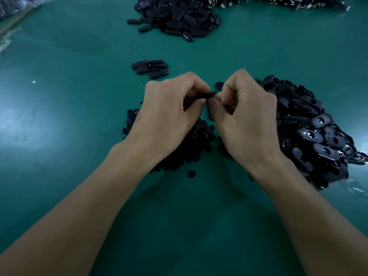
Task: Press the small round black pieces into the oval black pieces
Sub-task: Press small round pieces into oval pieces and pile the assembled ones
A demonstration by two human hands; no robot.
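Observation:
My left hand and my right hand meet above the green table, fingers curled, pinching one oval black piece between them. Whether a round piece sits in it is hidden by my fingertips. Under my left hand lies a heap of small round black pieces, with one stray round piece near the front. A large heap of oval black pieces with holes lies under and right of my right hand.
A small group of oval pieces lies just beyond my hands. A big pile of oval pieces sits at the far centre, metal parts at the far right, a plastic bag far left.

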